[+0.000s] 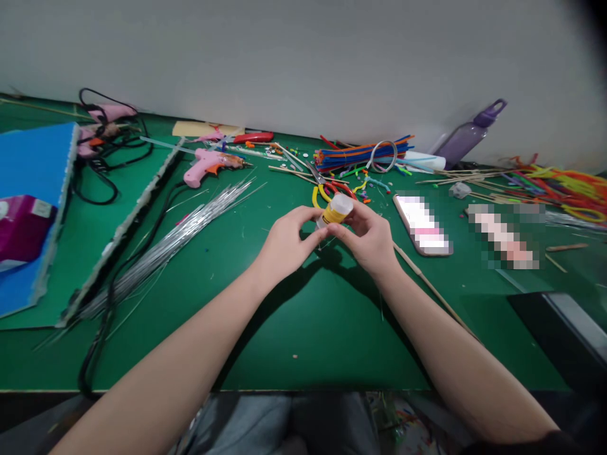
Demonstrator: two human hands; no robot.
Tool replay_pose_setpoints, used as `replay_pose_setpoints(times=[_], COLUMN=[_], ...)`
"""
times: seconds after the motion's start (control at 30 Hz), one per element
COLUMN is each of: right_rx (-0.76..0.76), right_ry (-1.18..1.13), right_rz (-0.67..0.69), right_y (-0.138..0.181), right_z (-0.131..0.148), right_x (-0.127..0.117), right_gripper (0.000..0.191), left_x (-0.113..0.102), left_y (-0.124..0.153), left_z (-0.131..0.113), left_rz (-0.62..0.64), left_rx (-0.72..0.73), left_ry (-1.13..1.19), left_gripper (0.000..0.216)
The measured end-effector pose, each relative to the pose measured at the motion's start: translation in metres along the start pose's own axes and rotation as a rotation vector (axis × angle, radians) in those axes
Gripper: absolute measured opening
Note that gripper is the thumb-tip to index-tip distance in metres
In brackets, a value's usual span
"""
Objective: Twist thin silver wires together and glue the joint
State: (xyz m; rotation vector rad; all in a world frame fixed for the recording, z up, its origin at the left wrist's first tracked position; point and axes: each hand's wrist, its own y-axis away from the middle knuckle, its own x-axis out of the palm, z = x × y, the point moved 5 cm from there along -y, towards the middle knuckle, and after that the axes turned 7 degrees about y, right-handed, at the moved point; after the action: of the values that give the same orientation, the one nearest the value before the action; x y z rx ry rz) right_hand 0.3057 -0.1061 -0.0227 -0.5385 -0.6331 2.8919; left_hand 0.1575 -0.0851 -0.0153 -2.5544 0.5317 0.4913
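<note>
Both hands meet over the green table around a small yellow-labelled tube [334, 211] with a whitish see-through cap, which looks like a glue stick. The tube is tilted, its cap end up and to the right. My left hand [291, 241] grips the lower clear end between thumb and fingers. My right hand [370, 236] is closed around the tube's right side, thumb in front; some fingers are hidden behind it. Just beyond the hands lie scissors [322, 189] with yellow and red handles, partly covered by the tube and fingers.
To the left are a pink glue gun [208, 165] with a black cord, a bundle of silvery wires [190, 227] and a blue board [38, 164]. Pipe cleaners [360, 155] lie behind. A phone [422, 224], a wooden stick [427, 284] and a purple bottle [467, 140] are rightward.
</note>
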Motion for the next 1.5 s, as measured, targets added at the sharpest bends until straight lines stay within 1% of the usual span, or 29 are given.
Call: replay_pose_setpoints(times=[0.13, 0.2, 0.27, 0.37, 0.43, 0.5, 0.57, 0.63, 0.7, 0.83, 0.9, 0.97, 1.13, 1.23, 1.33, 1.5], right_rx=[0.041, 0.025, -0.006, -0.034, -0.035, -0.018, 0.01, 0.02, -0.009, -0.118, -0.134, -0.13, -0.145, -0.125, -0.104, -0.121], right_ry=[-0.008, 0.02, 0.073, 0.121, 0.081, 0.007, -0.05, -0.055, 0.002, 0.174, 0.219, 0.223, 0.247, 0.286, 0.267, 0.264], right_rz=[-0.012, 0.012, 0.049, 0.107, 0.118, 0.111, 0.092, 0.073, 0.065, 0.089, 0.089, 0.077, 0.023, 0.01, 0.002, -0.003], right_y=[0.0, 0.0, -0.001, -0.001, -0.001, -0.001, 0.0, 0.0, 0.0, 0.001, 0.002, 0.003, 0.007, 0.008, 0.008, 0.008], right_z=[-0.003, 0.001, 0.007, 0.01, 0.008, 0.004, 0.0, -0.001, 0.003, 0.015, 0.018, 0.018, 0.017, 0.015, 0.013, 0.015], right_x=[0.0, 0.0, 0.0, 0.003, 0.004, 0.004, 0.004, 0.003, 0.003, 0.003, 0.003, 0.004, 0.005, 0.007, 0.007, 0.008], right_gripper=[0.037, 0.032, 0.028, 0.031, 0.036, 0.041, 0.045, 0.043, 0.037, 0.028, 0.027, 0.028, 0.027, 0.024, 0.021, 0.018], left_x=[-0.001, -0.003, -0.006, -0.009, -0.008, -0.007, -0.007, -0.008, -0.011, -0.016, -0.016, -0.015, -0.012, -0.01, -0.009, -0.01], left_y=[0.0, 0.0, -0.001, -0.003, -0.003, -0.003, -0.002, -0.001, 0.0, -0.001, -0.001, -0.001, 0.001, 0.001, 0.0, 0.0], left_z=[-0.002, -0.005, -0.005, -0.002, 0.0, 0.0, -0.002, -0.004, -0.005, -0.006, -0.005, -0.005, -0.007, -0.005, -0.003, -0.005], left_rz=[-0.012, -0.025, -0.046, -0.064, -0.056, -0.044, -0.046, -0.056, -0.079, -0.114, -0.104, -0.094, -0.117, -0.112, -0.089, -0.093], left_rx=[0.02, 0.034, 0.006, -0.061, -0.063, -0.033, 0.012, 0.047, 0.063, 0.029, -0.009, -0.022, 0.036, 0.018, -0.005, -0.014], left_ry=[0.02, 0.04, 0.054, 0.084, 0.123, 0.147, 0.116, 0.044, -0.01, 0.009, 0.044, 0.055, 0.016, 0.032, 0.061, 0.065], left_gripper=[0.035, 0.032, 0.026, 0.025, 0.027, 0.032, 0.036, 0.032, 0.027, 0.025, 0.025, 0.025, 0.023, 0.021, 0.022, 0.023])
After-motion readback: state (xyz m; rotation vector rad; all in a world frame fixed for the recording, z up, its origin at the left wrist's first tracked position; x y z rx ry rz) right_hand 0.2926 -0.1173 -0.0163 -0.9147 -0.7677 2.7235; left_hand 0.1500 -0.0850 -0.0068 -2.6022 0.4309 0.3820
